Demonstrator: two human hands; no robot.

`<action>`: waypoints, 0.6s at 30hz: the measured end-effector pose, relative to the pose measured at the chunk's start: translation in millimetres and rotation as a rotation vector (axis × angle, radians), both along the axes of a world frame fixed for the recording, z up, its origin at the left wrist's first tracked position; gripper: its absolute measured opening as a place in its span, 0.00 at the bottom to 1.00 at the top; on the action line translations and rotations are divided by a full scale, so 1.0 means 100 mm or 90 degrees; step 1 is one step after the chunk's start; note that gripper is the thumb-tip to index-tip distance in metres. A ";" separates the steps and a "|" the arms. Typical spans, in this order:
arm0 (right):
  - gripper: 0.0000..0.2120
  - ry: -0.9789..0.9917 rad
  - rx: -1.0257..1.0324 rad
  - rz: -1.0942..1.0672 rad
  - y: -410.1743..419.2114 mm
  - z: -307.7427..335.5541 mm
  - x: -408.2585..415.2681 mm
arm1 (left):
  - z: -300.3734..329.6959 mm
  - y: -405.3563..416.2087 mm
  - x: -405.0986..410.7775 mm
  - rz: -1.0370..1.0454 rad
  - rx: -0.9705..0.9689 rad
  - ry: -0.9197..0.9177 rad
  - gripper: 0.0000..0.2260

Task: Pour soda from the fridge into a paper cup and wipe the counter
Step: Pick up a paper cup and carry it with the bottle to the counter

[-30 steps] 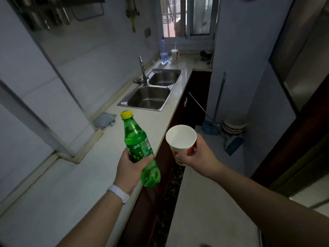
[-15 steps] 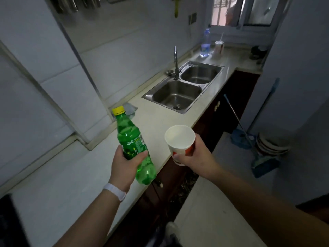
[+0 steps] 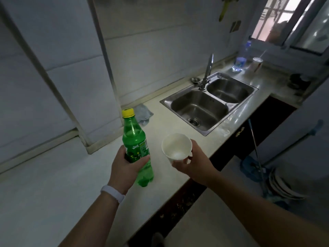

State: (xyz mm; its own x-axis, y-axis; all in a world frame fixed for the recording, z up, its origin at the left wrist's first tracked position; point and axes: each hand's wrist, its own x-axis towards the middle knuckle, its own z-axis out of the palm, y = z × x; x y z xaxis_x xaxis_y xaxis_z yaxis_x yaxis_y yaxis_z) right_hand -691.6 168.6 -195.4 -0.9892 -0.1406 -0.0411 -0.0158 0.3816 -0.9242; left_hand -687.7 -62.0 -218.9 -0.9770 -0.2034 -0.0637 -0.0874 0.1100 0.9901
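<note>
One green Sprite-labelled soda bottle

The pale table runs along the wall. A steel double sink is set into it. A grey cloth lies near the wall, and a clear water bottle stands beside a cup at the far end.

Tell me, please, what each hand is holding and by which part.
The left hand grips the green soda bottle around its labelled middle. The right hand holds the empty paper cup by its lower side, near the base.
</note>
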 end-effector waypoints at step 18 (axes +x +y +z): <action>0.32 -0.044 0.055 0.255 -0.90 -0.73 -1.14 | -0.25 -0.66 -0.26 0.326 -0.052 -0.062 0.21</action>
State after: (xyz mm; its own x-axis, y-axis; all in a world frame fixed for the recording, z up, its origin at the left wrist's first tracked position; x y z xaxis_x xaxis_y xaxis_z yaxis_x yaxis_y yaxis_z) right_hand -806.0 78.5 -268.1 -0.8517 -0.5066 -0.1342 -0.1174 0.4339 -0.8933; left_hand -713.8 -128.4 -243.6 -0.7413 -0.6616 -0.1133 -0.2419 0.1059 0.9645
